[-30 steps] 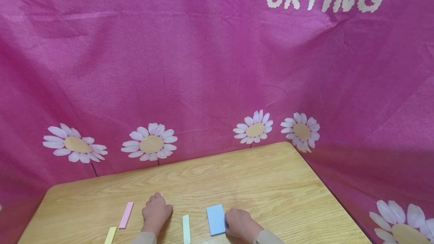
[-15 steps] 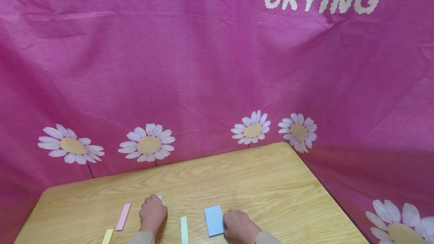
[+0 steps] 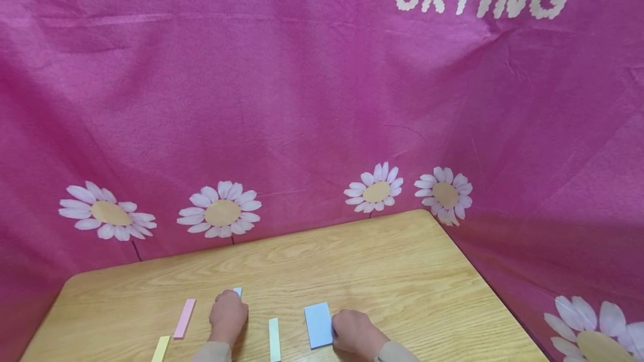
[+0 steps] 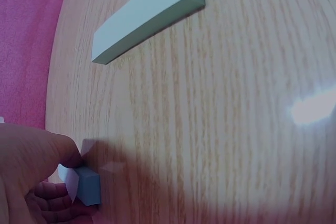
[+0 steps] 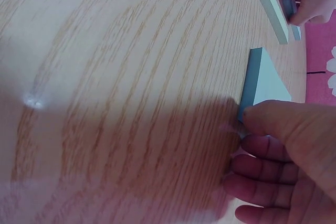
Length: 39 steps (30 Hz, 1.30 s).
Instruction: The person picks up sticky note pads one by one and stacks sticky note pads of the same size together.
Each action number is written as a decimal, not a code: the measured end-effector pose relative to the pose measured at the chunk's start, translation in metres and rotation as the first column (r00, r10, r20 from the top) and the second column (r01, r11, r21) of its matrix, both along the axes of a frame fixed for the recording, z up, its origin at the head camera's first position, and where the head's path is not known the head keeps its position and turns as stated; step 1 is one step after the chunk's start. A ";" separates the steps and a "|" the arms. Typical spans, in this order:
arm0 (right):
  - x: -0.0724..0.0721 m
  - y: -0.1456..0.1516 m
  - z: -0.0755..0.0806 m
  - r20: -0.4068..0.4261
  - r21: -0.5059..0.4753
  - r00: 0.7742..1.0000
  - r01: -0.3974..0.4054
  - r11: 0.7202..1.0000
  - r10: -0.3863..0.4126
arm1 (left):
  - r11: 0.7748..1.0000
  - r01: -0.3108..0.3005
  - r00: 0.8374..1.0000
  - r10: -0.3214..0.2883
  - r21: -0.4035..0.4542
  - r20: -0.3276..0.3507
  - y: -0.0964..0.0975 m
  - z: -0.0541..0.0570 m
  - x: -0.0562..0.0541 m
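In the head view my left hand (image 3: 228, 314) is over a narrow blue sticky note pad (image 3: 237, 291), whose far end shows past the knuckles. The left wrist view shows thumb and fingers round this blue pad (image 4: 88, 186), low over the wood. My right hand (image 3: 356, 333) is at the right edge of a wide blue sticky note pad (image 3: 318, 325) lying flat. In the right wrist view its thumb (image 5: 262, 116) presses the near corner of that pad (image 5: 265, 82), with the fingers curled beneath. Between the hands lies a narrow pale green sticky note pad (image 3: 274, 339).
Left of my left hand lie a narrow pink pad (image 3: 184, 318) and a narrow yellow pad (image 3: 161, 349). The wooden table (image 3: 402, 272) has rounded far corners and meets a magenta curtain (image 3: 302, 99) with daisies behind and to the right.
My left hand has drawn slightly back and left, and the end of the narrow blue pad now shows beyond it. The right hand stays at the wide blue pad.
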State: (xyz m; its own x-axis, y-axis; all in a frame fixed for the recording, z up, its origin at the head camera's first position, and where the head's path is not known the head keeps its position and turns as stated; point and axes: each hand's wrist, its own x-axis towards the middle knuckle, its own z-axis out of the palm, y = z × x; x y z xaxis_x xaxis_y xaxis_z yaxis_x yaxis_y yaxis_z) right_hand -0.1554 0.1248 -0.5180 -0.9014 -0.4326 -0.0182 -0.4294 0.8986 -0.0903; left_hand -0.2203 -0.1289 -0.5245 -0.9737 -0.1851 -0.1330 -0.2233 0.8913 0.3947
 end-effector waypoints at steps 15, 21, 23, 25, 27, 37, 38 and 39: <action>0.000 -0.001 -0.004 -0.018 0.002 1.000 -0.004 1.000 0.004 | 1.000 0.000 1.000 0.000 0.011 0.013 -0.004 -0.002 0.003; 0.000 -0.001 -0.004 -0.026 0.014 1.000 -0.002 1.000 0.002 | 1.000 0.009 1.000 -0.009 0.005 0.011 -0.005 -0.002 0.004; 0.000 -0.001 -0.005 -0.022 0.013 1.000 -0.001 1.000 0.001 | 1.000 0.007 1.000 -0.007 0.010 0.017 -0.005 -0.001 0.004; 0.000 -0.001 -0.004 -0.023 0.007 1.000 -0.002 1.000 0.002 | 1.000 0.009 1.000 -0.009 0.007 0.023 -0.006 -0.001 0.003; -0.001 -0.001 -0.004 -0.023 0.003 1.000 -0.003 1.000 0.003 | 1.000 0.009 1.000 -0.009 0.004 0.027 -0.006 -0.002 0.003; -0.001 0.000 -0.003 -0.027 0.004 1.000 -0.002 1.000 0.003 | 1.000 0.027 0.999 -0.027 0.003 0.028 -0.004 0.003 0.005; -0.001 0.000 -0.003 -0.031 0.007 1.000 -0.003 1.000 0.003 | 1.000 0.027 0.999 -0.027 0.007 0.018 -0.003 0.005 0.006; -0.001 0.000 -0.003 -0.033 0.011 0.999 -0.002 1.000 0.003 | 1.000 0.027 1.000 -0.027 0.008 0.010 -0.003 0.006 0.006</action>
